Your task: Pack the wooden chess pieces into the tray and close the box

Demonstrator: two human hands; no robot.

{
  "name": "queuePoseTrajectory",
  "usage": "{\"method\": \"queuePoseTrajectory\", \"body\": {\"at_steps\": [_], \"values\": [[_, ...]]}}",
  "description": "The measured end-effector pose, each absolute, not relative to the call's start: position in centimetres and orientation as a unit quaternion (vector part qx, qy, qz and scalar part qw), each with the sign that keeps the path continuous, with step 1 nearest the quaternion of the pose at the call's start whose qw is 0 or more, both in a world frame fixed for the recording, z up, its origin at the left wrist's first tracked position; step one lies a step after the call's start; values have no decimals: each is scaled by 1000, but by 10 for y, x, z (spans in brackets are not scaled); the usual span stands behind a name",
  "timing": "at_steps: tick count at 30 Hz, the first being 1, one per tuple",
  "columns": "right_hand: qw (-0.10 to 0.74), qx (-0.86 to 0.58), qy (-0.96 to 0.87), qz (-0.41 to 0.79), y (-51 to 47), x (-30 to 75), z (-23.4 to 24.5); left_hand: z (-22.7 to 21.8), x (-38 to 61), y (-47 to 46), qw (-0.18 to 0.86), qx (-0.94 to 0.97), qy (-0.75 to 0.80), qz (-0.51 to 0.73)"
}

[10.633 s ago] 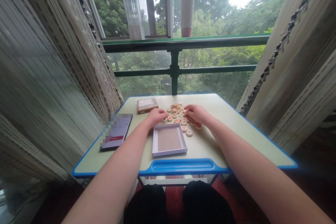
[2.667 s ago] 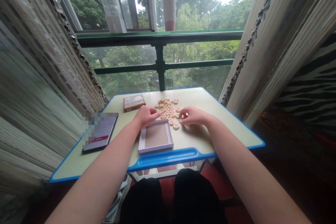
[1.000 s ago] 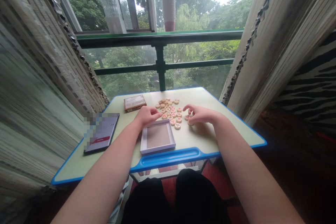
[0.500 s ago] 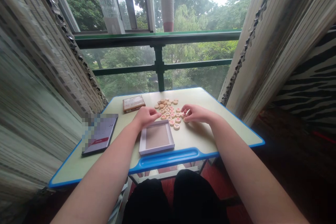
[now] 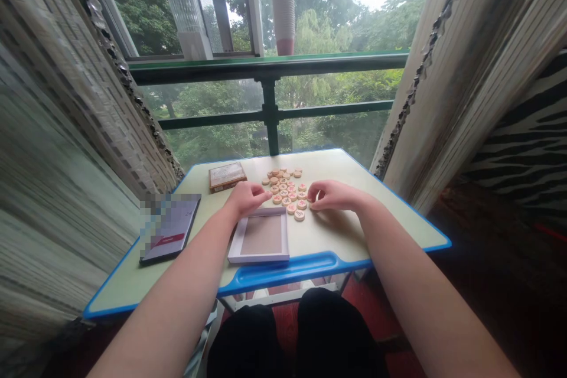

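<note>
Round wooden xiangqi pieces [image 5: 292,195], marked in red and dark characters, lie in a loose cluster on the table. My left hand [image 5: 248,197] is at the cluster's left edge, just behind the tray; its fingers are curved, with a small gap between thumb and forefinger and nothing visible in it. On the other side, my right hand [image 5: 333,195] has its fingers curled down to the tabletop around a piece at the right edge, mostly hidden by the fingertips. In front of the cluster sits a shallow open white box tray [image 5: 284,258] with a bare brown bottom.
A flat brown box [image 5: 227,176] lies at the back left of the blue-edged table [image 5: 390,230]. A dark-edged tablet-like item [image 5: 170,230], partly blurred out, is at the left. Curtains hang on both sides; a green railing [image 5: 270,112] runs behind the table.
The white tray has slid a little to the left and turned slightly. My right hand's fingers have closed in further at the cluster's right edge. My left hand has barely moved.
</note>
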State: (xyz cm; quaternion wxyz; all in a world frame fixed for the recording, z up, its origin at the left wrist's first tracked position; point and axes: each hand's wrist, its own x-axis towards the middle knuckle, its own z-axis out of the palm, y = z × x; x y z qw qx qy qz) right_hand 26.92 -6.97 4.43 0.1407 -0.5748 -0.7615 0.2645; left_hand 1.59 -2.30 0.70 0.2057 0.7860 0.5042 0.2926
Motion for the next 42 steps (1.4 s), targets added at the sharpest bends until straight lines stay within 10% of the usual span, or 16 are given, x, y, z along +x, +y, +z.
{"method": "queuePoseTrajectory", "body": {"at_steps": [27,37,42], "values": [[238,-604,-745,157,-53,271,31,4,16,-19,298,730,511,342],[301,-589,-748,50,-51,259,24,11,15,-18,503,633,476,346],[223,-562,-787,123,-37,224,54,7,14,-19,514,629,465,352]]}}
